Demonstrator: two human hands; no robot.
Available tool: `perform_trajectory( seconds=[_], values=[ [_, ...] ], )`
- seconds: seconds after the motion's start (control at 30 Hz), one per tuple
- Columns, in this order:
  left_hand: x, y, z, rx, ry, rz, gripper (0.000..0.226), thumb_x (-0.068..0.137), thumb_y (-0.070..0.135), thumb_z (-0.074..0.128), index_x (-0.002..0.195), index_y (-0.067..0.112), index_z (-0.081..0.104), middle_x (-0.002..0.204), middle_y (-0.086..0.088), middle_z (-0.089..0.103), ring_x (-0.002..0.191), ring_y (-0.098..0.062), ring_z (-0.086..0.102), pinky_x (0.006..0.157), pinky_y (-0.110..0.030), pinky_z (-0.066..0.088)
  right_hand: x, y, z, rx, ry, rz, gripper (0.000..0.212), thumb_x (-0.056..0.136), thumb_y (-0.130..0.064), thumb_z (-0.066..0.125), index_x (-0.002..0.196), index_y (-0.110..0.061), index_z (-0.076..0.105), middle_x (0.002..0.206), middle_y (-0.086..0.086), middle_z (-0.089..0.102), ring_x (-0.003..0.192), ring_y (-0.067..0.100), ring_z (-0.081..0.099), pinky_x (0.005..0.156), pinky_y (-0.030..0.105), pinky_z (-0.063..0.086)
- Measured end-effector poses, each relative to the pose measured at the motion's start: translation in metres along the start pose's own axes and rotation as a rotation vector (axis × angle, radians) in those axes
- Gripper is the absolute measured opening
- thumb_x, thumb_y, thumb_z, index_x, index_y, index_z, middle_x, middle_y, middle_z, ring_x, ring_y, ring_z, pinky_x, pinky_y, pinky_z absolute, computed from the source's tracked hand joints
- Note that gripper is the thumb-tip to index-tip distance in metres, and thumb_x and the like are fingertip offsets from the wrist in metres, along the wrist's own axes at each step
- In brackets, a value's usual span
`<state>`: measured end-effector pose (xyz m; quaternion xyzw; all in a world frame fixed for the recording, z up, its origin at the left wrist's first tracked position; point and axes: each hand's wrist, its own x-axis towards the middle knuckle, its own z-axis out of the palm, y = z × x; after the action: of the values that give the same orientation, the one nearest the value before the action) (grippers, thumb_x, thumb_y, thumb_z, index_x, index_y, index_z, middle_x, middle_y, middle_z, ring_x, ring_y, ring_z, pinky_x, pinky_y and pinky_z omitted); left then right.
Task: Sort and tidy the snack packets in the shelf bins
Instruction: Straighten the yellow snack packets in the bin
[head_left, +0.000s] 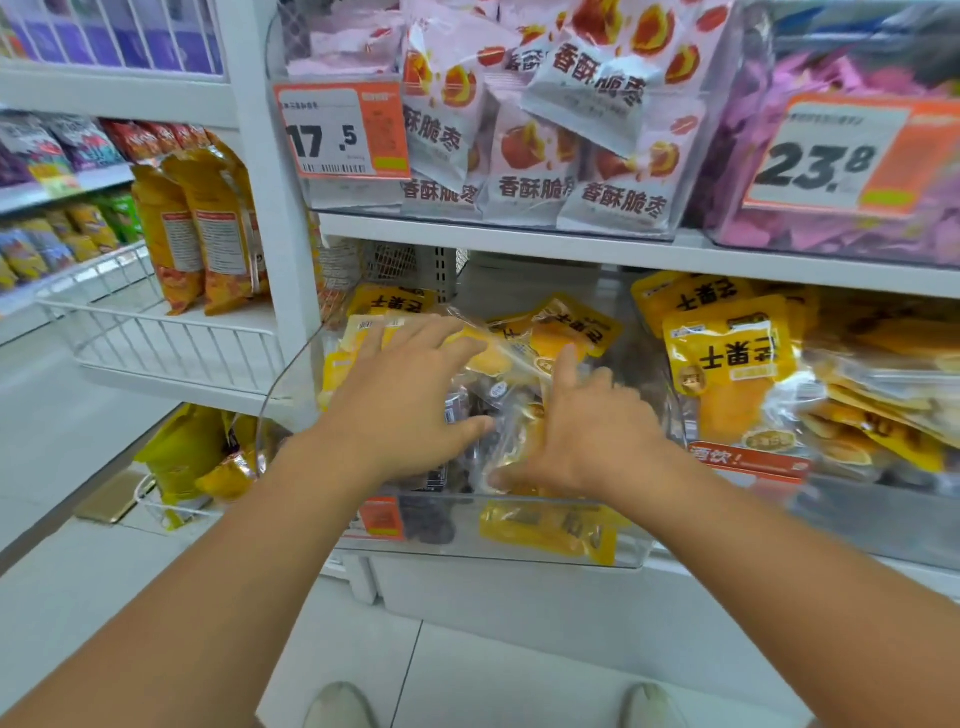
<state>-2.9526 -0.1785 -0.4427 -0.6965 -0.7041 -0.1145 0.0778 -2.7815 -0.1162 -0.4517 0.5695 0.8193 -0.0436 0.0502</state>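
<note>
A clear plastic shelf bin (550, 540) on the middle shelf holds yellow mango packets (566, 325) and dark packets (467, 410). Both my hands are inside this bin. My left hand (410, 400) lies flat on the packets with fingers spread and holds nothing. My right hand (587, 431) rests beside it, index finger raised, fingers apart over a clear packet (511, 447). Whether it grips that packet is hidden. More yellow mango packets (727, 358) fill the bin to the right.
The upper shelf carries a bin of white and pink jujube packets (540, 150) with a 17.5 price tag (337, 132), and a purple-packet bin (924, 228) tagged 23.8. A white wire basket (156, 332) with orange bags (208, 234) stands left. White floor tiles lie below.
</note>
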Motion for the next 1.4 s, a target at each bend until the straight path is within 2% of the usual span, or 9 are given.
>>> perform_trajectory(
  seconds=[0.13, 0.3, 0.47, 0.63, 0.77, 0.9, 1.17, 1.3, 1.4],
  values=[
    [0.014, 0.009, 0.015, -0.013, -0.090, -0.004, 0.081, 0.083, 0.055, 0.069, 0.151, 0.042, 0.027, 0.161, 0.008, 0.023, 0.149, -0.023, 0.019, 0.119, -0.059, 0.016, 0.012, -0.011, 0.005, -0.006, -0.137, 0.000, 0.160, 0.040, -0.101, 0.056, 0.150, -0.023, -0.032, 0.164, 0.022, -0.010, 0.145, 0.050, 0.022, 0.110, 0.063, 0.031],
    [0.028, 0.014, 0.029, 0.108, -0.117, -0.081, 0.064, 0.090, 0.059, 0.058, 0.147, 0.047, 0.033, 0.159, 0.008, 0.027, 0.147, -0.030, 0.021, 0.118, -0.062, 0.012, 0.017, -0.023, 0.010, 0.046, -0.144, 0.031, 0.158, 0.044, -0.095, 0.063, 0.148, -0.028, -0.035, 0.162, 0.021, -0.019, 0.146, 0.054, 0.010, 0.110, 0.071, 0.019],
    [0.035, 0.014, 0.031, 0.039, -0.005, -0.160, 0.031, 0.100, 0.042, 0.051, 0.128, 0.036, 0.061, 0.139, 0.003, 0.051, 0.133, -0.030, 0.044, 0.113, -0.056, 0.027, 0.023, -0.015, -0.003, 0.106, -0.050, 0.020, 0.104, 0.072, -0.055, 0.074, 0.148, -0.029, 0.009, 0.156, 0.020, 0.021, 0.127, 0.049, 0.046, 0.098, 0.060, 0.042],
    [0.029, -0.014, 0.019, -0.112, 0.104, -0.170, 0.020, 0.101, 0.026, 0.054, 0.101, 0.020, 0.073, 0.105, -0.002, 0.064, 0.097, -0.028, 0.058, 0.072, -0.036, 0.041, 0.022, 0.016, -0.022, 0.196, 0.078, -0.038, 0.062, 0.082, -0.036, 0.070, 0.132, -0.018, 0.038, 0.130, 0.011, 0.046, 0.113, 0.038, 0.056, 0.077, 0.038, 0.044],
    [0.016, -0.030, 0.015, -0.191, 0.090, -0.127, 0.013, 0.097, 0.008, 0.055, 0.091, 0.019, 0.060, 0.101, 0.001, 0.055, 0.093, -0.025, 0.051, 0.074, -0.040, 0.045, 0.021, 0.024, -0.023, 0.242, 0.162, -0.061, 0.029, 0.078, -0.030, 0.071, 0.096, -0.016, 0.052, 0.096, 0.004, 0.056, 0.083, 0.028, 0.058, 0.061, 0.030, 0.042],
    [0.010, -0.037, 0.013, -0.228, 0.011, -0.137, 0.022, 0.091, -0.003, 0.053, 0.093, 0.019, 0.059, 0.106, 0.001, 0.057, 0.104, -0.020, 0.048, 0.083, -0.039, 0.044, 0.018, 0.018, -0.023, 0.216, 0.235, -0.072, 0.027, 0.079, -0.029, 0.070, 0.074, -0.013, 0.049, 0.074, 0.002, 0.052, 0.062, 0.021, 0.052, 0.054, 0.028, 0.038],
    [0.012, -0.027, 0.010, -0.245, 0.018, -0.160, 0.017, 0.094, 0.033, 0.051, 0.089, 0.017, 0.055, 0.091, 0.005, 0.058, 0.096, -0.024, 0.053, 0.075, -0.038, 0.042, 0.020, 0.010, -0.014, 0.197, 0.258, -0.090, 0.080, 0.078, -0.038, 0.072, 0.144, -0.033, 0.026, 0.110, 0.010, 0.056, 0.093, 0.038, 0.061, 0.068, 0.037, 0.045],
    [0.014, -0.015, 0.017, 0.032, -0.099, -0.144, 0.083, 0.069, 0.092, 0.042, 0.135, 0.041, 0.043, 0.133, 0.001, 0.052, 0.124, -0.030, 0.047, 0.107, -0.052, 0.036, 0.031, 0.003, -0.012, 0.198, 0.324, -0.045, 0.023, 0.081, -0.029, 0.070, 0.102, -0.022, 0.061, 0.093, 0.006, 0.064, 0.078, 0.032, 0.057, 0.063, 0.033, 0.044],
    [0.018, -0.006, 0.019, 0.106, -0.172, -0.158, 0.071, 0.082, 0.082, 0.043, 0.145, 0.050, 0.037, 0.151, -0.003, 0.036, 0.141, -0.035, 0.029, 0.117, -0.060, 0.018, 0.033, -0.001, -0.015, 0.218, 0.407, -0.059, 0.025, 0.084, -0.002, 0.060, 0.065, -0.013, 0.048, 0.065, 0.004, 0.047, 0.064, 0.029, 0.053, 0.061, 0.033, 0.043]
  ],
)
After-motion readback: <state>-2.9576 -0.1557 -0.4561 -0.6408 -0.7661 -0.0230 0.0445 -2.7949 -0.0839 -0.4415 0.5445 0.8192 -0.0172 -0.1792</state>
